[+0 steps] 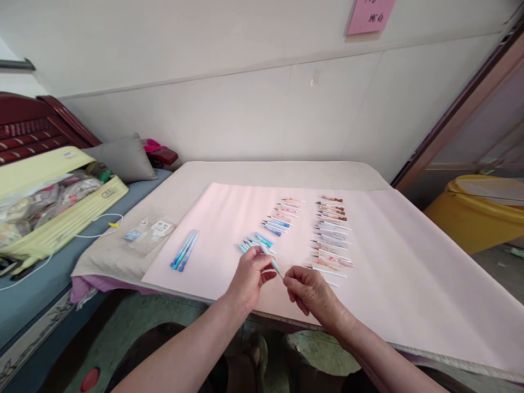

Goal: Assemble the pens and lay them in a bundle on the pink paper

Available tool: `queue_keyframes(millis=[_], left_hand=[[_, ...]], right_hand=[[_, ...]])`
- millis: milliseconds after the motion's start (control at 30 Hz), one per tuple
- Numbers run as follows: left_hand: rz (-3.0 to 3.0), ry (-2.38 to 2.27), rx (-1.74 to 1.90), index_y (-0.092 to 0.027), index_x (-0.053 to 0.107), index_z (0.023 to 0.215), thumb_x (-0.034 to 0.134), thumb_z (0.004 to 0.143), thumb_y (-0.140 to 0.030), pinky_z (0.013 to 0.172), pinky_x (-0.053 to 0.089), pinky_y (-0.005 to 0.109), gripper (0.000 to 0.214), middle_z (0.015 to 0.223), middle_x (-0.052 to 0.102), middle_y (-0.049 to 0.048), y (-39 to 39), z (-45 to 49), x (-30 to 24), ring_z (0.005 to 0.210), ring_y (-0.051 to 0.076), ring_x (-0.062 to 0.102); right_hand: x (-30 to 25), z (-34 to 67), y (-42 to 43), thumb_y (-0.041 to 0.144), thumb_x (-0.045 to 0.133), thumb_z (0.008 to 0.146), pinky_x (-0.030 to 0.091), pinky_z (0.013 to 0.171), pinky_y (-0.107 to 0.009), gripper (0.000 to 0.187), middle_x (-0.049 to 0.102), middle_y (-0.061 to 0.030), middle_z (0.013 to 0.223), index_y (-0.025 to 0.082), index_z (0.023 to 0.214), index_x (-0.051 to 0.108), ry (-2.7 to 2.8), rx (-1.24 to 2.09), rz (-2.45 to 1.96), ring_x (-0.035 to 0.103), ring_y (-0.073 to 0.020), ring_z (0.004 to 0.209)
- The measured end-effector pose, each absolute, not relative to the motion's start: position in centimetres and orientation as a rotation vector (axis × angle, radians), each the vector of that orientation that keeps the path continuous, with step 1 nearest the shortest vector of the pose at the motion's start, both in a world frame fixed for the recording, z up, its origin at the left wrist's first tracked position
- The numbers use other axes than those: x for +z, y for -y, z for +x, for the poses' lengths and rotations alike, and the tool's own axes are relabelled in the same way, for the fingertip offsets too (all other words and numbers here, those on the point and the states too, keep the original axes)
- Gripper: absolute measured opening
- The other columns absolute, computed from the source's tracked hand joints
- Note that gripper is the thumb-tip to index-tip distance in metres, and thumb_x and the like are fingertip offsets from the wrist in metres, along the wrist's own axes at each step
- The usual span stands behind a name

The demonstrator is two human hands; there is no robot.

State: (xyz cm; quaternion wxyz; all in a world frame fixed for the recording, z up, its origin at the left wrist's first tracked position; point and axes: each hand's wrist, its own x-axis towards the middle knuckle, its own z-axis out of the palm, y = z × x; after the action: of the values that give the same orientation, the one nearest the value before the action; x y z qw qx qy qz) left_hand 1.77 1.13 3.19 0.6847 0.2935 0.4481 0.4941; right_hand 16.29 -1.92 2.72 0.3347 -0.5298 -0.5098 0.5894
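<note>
Pale blue pen (272, 261) slants above the pink-covered worktop (388, 284), its barrel gripped in my left hand (250, 272) and its lower end pinched by my right hand (311, 292). Rows of slim pens (332, 237) lie beyond, with bright blue pens (186, 251) off left.

Up on the wall, a pink note (370, 16) carries dark handwriting: one line cut by the top edge, and below it what look like two Chinese characters, the second perhaps 白, the first too blurred to call! Down to the clear wrapper (145, 240), and there's a white label (161, 227) with dark marks, far too small to read. Over left, the yellow bag (88, 206) shows a dark emblem (108, 192) on its front and a pale tag (67, 154) on its flap, neither one legible!
</note>
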Motion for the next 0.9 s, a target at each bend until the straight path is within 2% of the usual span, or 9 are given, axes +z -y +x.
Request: queue_keyframes(millis=[267,433,633,900], left_hand=[[0.696,-0.997,1.117,-0.017,0.054,0.079,0.06,0.069,-0.021,0.069,0.046,0.029,0.012,0.081,0.061,0.0053,-0.7,1.9,3.4,0.074,0.014,0.056],[0.635,-1.056,1.201,-0.017,0.055,0.08,0.062,0.066,-0.022,0.066,0.046,0.027,0.016,0.081,0.062,0.0057,-1.3,1.6,3.2,0.073,0.014,0.057],[0.685,-0.963,1.094,-0.018,0.05,0.076,0.063,0.067,-0.025,0.064,0.048,0.029,0.017,0.073,0.06,0.0046,-0.1,2.7,2.8,0.067,0.015,0.057],[0.665,-1.003,1.064,-0.019,0.046,0.081,0.061,0.072,-0.026,0.064,0.05,0.034,0.019,0.075,0.061,0.0046,0.1,2.7,2.8,0.066,0.016,0.06]], right_hand=[[1.1,15.8,2.1,0.031,0.047,0.076,0.025,0.029,-0.018,0.016,0.051,0.0075,0.049,0.02,0.065,0.047,1.464,1.325,-1.469,0.038,-0.0048,0.028],[0.8,15.8,2.0,0.029,0.046,0.077,0.026,0.03,-0.018,0.016,0.052,0.0066,0.049,0.02,0.065,0.049,1.529,1.268,-1.459,0.039,-0.0047,0.028],[0.7,15.8,2.2,0.034,0.048,0.077,0.028,0.031,-0.019,0.018,0.052,0.0064,0.05,0.02,0.065,0.047,1.449,1.271,-1.454,0.044,-0.0065,0.029],[0.2,15.5,2.0,0.034,0.052,0.075,0.031,0.033,-0.019,0.016,0.053,0.0066,0.05,0.02,0.068,0.047,1.311,1.352,-1.439,0.049,-0.0085,0.032]])
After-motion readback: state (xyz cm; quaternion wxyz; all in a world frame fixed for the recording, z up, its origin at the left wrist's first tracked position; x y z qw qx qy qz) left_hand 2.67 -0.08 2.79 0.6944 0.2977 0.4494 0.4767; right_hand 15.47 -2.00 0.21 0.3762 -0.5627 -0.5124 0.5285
